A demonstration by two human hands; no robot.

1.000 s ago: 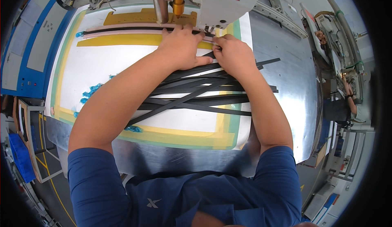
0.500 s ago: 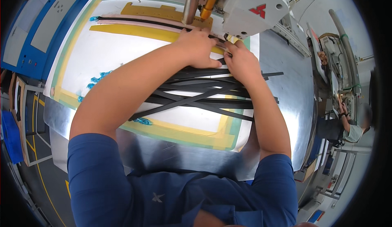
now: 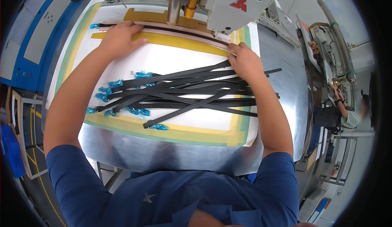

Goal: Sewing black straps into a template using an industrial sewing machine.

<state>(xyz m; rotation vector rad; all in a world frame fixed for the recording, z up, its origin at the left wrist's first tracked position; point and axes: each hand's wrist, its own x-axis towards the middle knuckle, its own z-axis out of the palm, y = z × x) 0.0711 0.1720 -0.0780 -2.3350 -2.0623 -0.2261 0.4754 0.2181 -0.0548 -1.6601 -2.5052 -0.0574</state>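
A narrow black strap (image 3: pixel 179 31) lies along a pink strip at the far side of the white sheet, its left end wrapped in blue plastic (image 3: pixel 94 26). My left hand (image 3: pixel 118 42) rests over the strap near that end, fingers stretched and thumb apart. At the other end, my right hand (image 3: pixel 247 61) has its fingertips closed on the strap. Yellow plates flank the pink strip: a notched one (image 3: pixel 147 15) behind, a long tapered one (image 3: pixel 175 42) in front. Nearer me lies a crossed pile of black straps (image 3: pixel 175 90), several with blue-wrapped ends.
A white machine head (image 3: pixel 239 6) hangs over the far right of the sheet, beside a metal rod (image 3: pixel 175 4). Green and yellow tape borders the sheet on a metal table (image 3: pixel 281 88). A blue cabinet (image 3: pixel 30 51) stands left; another person (image 3: pixel 349 108) works at far right.
My left hand has slid left along the strap, from close to my right hand to near the wrapped end. My right hand stays at the strap's right end. The pile's left part is uncovered.
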